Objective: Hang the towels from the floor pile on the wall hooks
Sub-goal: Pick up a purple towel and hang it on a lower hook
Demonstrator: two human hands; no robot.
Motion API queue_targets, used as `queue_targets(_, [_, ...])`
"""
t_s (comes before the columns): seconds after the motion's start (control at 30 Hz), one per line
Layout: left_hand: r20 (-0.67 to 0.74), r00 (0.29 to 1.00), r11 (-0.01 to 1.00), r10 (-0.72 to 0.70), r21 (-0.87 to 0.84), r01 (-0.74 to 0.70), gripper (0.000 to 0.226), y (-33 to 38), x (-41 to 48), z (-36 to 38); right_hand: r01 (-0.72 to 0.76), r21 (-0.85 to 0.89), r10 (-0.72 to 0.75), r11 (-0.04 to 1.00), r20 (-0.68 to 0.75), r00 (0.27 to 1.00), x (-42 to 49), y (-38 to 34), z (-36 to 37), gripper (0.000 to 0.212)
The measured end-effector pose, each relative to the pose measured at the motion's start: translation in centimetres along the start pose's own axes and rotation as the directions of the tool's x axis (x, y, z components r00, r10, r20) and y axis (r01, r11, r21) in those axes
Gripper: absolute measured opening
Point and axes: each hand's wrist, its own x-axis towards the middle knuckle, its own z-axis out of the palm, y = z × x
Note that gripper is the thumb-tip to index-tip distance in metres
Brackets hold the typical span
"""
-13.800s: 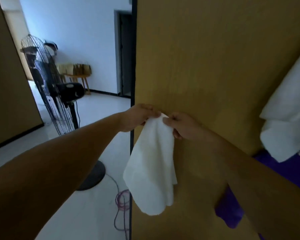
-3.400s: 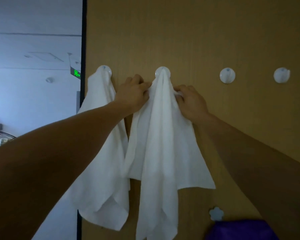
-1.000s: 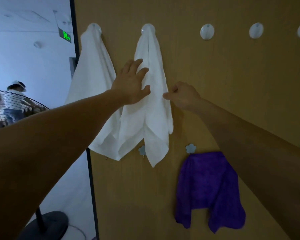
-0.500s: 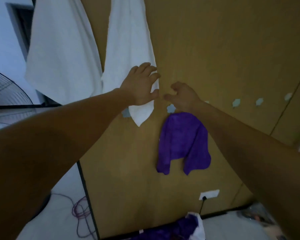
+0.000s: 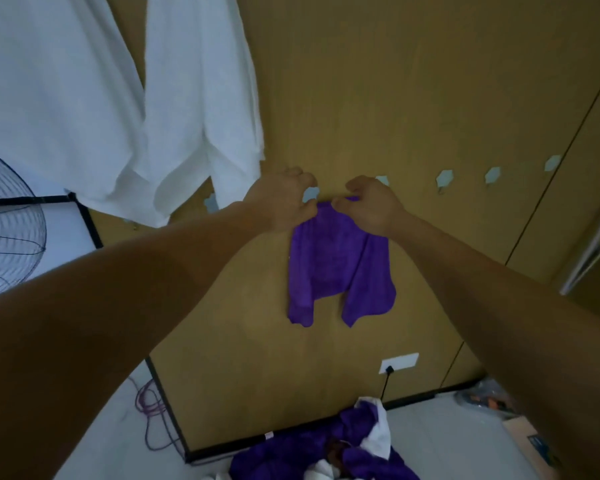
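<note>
On the floor lies the towel pile (image 5: 326, 448) of purple and white cloth. Farther out, the left hand (image 5: 284, 199) and right hand (image 5: 371, 206) each pinch the top edge of the purple towel (image 5: 333, 268) against the wall, level with the small hooks (image 5: 444, 177) — two white towels (image 5: 201, 98) hang above-left.

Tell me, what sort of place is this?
Probably a room in a home or staged workspace; I cannot tell which. A wood-panelled wall bears small hooks, white towels and a purple towel; a standing fan is at left; a towel pile lies on the floor.
</note>
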Motion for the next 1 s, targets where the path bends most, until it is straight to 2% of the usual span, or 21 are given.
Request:
queue_targets(0.07, [0.032,0.997,0.997,-0.067,-0.022,0.068,0.049,1.2,0.6,0.9,0.004,0.007,-0.004,1.000,-0.007,1.000,0.3,1.7,-1.2,0.047])
queue_targets(0.13, [0.079,0.990,0.994,-0.113,0.006,0.112,0.060,2.3,1.1,1.6,0.014,0.008,-0.014,1.000,-0.008,1.000,0.8,3.4,-2.3,0.047])
queue_targets(0.27, [0.101,0.971,0.976,-0.216,0.035,0.214,0.048,4.1,2.5,2.9,0.032,0.033,-0.032,0.999,0.017,0.999,1.6,6.4,-3.6,0.050])
queue_targets(0.37, [0.111,0.960,0.967,-0.255,0.038,0.253,0.050,4.8,3.2,3.9,0.046,0.039,-0.047,0.998,0.047,0.998,2.0,8.1,-3.8,0.045])
queue_targets(0.47, [0.160,0.942,0.955,-0.296,0.074,0.288,0.065,4.8,3.4,5.1,0.041,0.041,-0.044,0.998,0.075,0.996,2.7,9.5,-3.6,0.038])
queue_targets(0.57, [0.186,0.924,0.943,-0.333,0.070,0.326,0.077,4.5,4.0,6.5,0.047,0.025,-0.049,0.999,0.105,0.993,3.6,10.6,-2.9,0.039])
queue_targets(0.73, [0.141,0.922,0.933,-0.359,0.042,0.357,0.071,2.5,5.7,9.5,0.065,-0.076,-0.057,0.995,0.109,0.992,6.1,11.9,-1.1,0.039])
queue_targets(0.87, [0.120,0.910,0.917,-0.396,0.005,0.399,0.057,0.5,7.4,11.6,0.026,-0.133,-0.016,0.991,0.075,0.997,9.3,13.5,0.3,0.038])
queue_targets(1.0, [0.125,0.892,0.896,-0.434,-0.038,0.442,0.059,-1.8,8.6,14.2,-0.005,-0.184,0.008,0.983,0.018,1.000,12.5,15.3,1.6,0.039])
